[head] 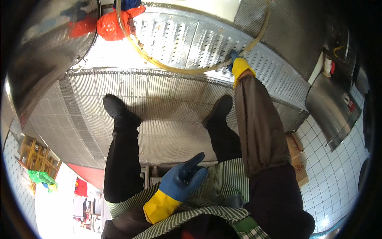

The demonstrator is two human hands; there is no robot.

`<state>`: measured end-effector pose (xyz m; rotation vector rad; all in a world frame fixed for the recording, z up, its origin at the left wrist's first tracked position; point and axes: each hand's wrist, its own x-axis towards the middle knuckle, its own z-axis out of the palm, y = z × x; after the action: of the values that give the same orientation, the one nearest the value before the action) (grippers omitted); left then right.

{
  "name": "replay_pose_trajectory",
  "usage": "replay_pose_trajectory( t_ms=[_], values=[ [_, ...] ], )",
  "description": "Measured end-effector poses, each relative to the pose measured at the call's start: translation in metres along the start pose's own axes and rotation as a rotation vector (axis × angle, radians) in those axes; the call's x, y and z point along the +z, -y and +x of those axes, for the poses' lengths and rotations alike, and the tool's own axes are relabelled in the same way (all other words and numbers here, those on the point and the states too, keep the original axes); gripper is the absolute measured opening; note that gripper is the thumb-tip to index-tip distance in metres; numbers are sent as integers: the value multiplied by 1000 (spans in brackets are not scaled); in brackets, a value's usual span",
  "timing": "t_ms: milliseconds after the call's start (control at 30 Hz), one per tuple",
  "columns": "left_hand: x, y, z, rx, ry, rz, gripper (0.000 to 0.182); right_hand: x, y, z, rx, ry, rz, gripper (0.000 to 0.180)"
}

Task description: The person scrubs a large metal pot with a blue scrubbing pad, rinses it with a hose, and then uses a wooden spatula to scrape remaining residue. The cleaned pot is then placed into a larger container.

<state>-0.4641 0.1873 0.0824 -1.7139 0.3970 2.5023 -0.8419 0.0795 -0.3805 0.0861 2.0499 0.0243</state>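
My right hand [237, 61], in a blue and yellow rubber glove, reaches out to the perforated metal grating and grips a translucent yellowish hose [188, 71]. The hose loops over the metal panels [176, 37] towards the top of the view. My left hand [183, 180], gloved the same way, is held before the striped apron at my waist. Its thumb and fingers are apart, and nothing shows between them. A red plastic bag [112, 26] lies on the panels at the upper left.
A large shiny metal vessel [56, 38] with a wire handle stands at the left. Ribbed metal flooring [167, 119] lies under my black boots. At the right are a curved steel sheet [331, 104], cardboard boxes [298, 167] and white tiles. Wooden stools [38, 155] are at the lower left.
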Motion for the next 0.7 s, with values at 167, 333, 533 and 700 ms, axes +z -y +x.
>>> replay_pose_trajectory(
  t_ms=[167, 333, 533, 700],
  values=[
    [5, 14, 0, 17, 44, 65, 54, -7, -11, -18, -77, 306, 467, 14],
    [9, 28, 6, -42, -96, 155, 49, -51, -22, -165, -238, 541, 967, 20],
    [-3, -13, -11, 389, -326, 458, 45, -60, -19, -374, -406, 310, 680, 21],
    [13, -138, -61, 934, -341, 321, 49, -34, -51, -492, -541, -49, 135, 8]
  ],
)
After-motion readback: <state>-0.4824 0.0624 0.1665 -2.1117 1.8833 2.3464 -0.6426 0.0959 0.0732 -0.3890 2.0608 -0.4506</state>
